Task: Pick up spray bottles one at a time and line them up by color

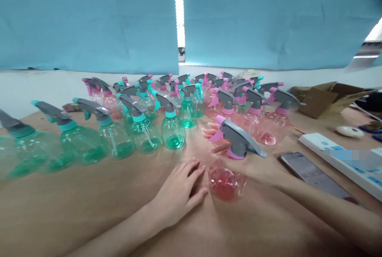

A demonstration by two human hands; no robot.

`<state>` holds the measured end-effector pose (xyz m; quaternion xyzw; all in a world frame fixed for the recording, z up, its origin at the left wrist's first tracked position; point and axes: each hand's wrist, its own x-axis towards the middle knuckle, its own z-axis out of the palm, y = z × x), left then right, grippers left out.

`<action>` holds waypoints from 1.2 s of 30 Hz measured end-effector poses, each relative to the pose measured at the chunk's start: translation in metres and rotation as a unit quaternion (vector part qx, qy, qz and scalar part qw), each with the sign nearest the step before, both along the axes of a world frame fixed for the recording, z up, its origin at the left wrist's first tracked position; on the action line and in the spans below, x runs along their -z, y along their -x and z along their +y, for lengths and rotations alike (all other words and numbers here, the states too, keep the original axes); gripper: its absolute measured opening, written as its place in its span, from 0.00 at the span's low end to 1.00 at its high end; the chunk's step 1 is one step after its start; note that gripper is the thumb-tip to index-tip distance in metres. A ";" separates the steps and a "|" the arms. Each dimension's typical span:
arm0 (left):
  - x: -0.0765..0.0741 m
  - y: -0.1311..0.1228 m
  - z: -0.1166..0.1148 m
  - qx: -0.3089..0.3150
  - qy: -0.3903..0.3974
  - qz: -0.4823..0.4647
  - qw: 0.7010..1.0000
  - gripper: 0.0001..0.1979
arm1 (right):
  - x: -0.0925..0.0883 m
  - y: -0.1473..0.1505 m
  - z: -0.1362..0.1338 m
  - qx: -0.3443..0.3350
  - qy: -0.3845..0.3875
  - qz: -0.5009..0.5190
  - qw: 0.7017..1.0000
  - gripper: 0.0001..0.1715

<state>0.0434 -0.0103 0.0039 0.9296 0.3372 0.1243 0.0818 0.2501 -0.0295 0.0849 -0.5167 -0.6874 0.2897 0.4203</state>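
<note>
Close in front of me a clear pink spray bottle (pixel 224 183) with a grey and pink trigger head stands on the wooden table (pixel 113 209). My left hand (pixel 180 187) rests on the tabletop just left of it, fingers extended and slightly apart, holding nothing. Partly hidden behind the trigger head, my right hand (pixel 215 139) reaches in from the right with its fingers stretched out and spread. Whether its palm touches the bottle cannot be made out. A green spray bottle (pixel 174 129) is the nearest one beyond my left hand.
Several green spray bottles (pixel 82 145) line up on the left; several pink ones (pixel 273 123) stand to the right and behind. Right of my forearm lie a phone (pixel 313 173), a white power strip (pixel 343 161) and a white mouse (pixel 349 131). An open cardboard box (pixel 324 100) sits at the back right.
</note>
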 end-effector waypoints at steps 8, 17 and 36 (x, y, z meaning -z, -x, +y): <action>0.001 -0.001 0.002 0.003 -0.002 -0.001 1.000 0.23 | 0.002 -0.003 -0.002 -0.005 -0.005 0.000 1.000 0.07; 0.003 0.000 0.002 0.010 -0.004 -0.015 1.000 0.22 | 0.000 -0.005 -0.006 0.016 -0.015 -0.022 1.000 0.08; -0.002 -0.003 0.003 0.013 0.013 -0.017 1.000 0.17 | -0.003 0.001 -0.002 -0.031 0.001 -0.010 0.999 0.05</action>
